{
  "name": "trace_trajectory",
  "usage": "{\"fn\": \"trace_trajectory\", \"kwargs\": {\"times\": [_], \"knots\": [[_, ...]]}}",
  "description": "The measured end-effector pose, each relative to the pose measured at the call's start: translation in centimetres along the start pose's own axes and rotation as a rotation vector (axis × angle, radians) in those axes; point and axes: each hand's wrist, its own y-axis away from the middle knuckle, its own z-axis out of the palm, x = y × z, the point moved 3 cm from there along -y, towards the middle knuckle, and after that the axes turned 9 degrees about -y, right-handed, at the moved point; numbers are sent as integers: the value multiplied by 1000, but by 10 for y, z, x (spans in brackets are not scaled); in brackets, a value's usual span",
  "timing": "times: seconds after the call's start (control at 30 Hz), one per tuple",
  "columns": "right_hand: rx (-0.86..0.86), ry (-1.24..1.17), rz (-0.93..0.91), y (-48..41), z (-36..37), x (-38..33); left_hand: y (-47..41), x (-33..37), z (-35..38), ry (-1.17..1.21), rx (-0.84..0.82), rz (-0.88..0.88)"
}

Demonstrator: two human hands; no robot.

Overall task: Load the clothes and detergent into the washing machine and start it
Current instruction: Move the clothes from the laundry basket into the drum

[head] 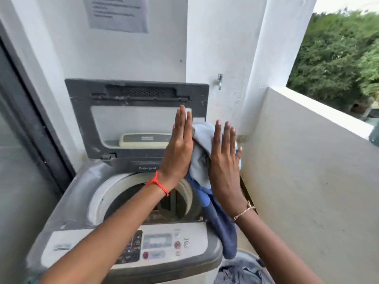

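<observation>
A grey top-loading washing machine (67,203) stands in front of me with its lid (82,111) raised against the wall and the drum (131,193) open. A bundle of blue and grey clothes (202,150) is pressed between my two flat palms, above the drum's right rim. My left hand (179,144) is on the bundle's left side with fingers straight up. On the right side is my right hand (224,158), also flat. A dark blue piece (223,228) hangs down past the control panel (158,242). No detergent container is in view.
A basket with more dark clothes (244,271) sits at the lower right beside the machine. A low balcony wall (307,160) runs along the right, close to the machine. A glass door (18,140) is on the left. A hook (220,80) is fixed to the back wall.
</observation>
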Motion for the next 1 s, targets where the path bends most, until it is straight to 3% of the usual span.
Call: {"fn": "trace_trajectory", "kwargs": {"times": [0.13,0.23,0.33,0.53,0.67,0.87,1.0], "knots": [[-16,-157,-39,-34,38,-58,-21,-65,-34,-114,106,3],[-34,-194,-63,-52,87,-84,-11,-121,-38,-191,79,-34],[-154,-209,-19,-44,144,-85,23,-163,-21,-225,-17,-97],[-435,-48,39,7,255,-52,123,-212,55,-429,-275,67],[-698,56,84,35,290,-26,189,-227,96,-539,-588,206],[-836,175,97,60,312,2,208,-217,110,-461,-771,99],[-787,134,124,55,304,10,199,-203,116,-461,-781,127]]}}
